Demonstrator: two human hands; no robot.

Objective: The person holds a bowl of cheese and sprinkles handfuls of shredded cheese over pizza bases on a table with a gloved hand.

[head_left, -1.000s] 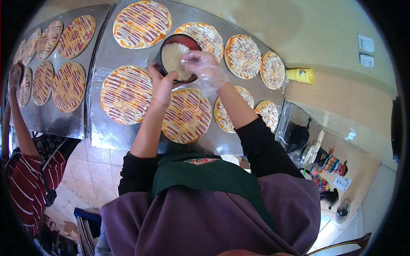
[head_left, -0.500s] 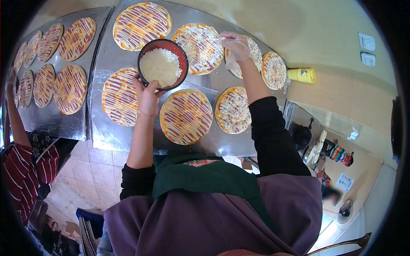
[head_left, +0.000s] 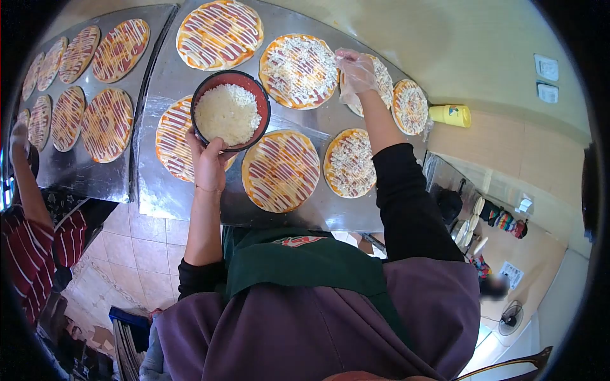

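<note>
My left hand [head_left: 211,164] grips the near rim of a dark bowl with a red inside [head_left: 261,101], which is filled with white shredded cheese [head_left: 223,114]. The bowl partly covers a pizza with white sauce stripes [head_left: 175,143]. My right hand [head_left: 356,71], in a clear plastic glove, is over the left edge of a cheese-topped pizza [head_left: 383,82]; its fingers are pressed together, and what they hold is too small to name. Between my hands lies a pizza with scattered cheese [head_left: 298,71]. Nearer me are a striped pizza [head_left: 281,171] and a cheese-topped one [head_left: 349,163].
Another striped pizza [head_left: 219,35] lies at the far left of the metal table [head_left: 190,213]. A second metal table [head_left: 108,184] on the left bears several pizzas. A co-worker's gloved hand [head_left: 19,136] is at its left edge. A yellow cup [head_left: 451,115] sits beyond the right edge.
My right hand has come out of the bowl and moved right, over the pizzas. The bowl, in my left hand, has shifted left and toward me. The co-worker's arm has moved slightly.
</note>
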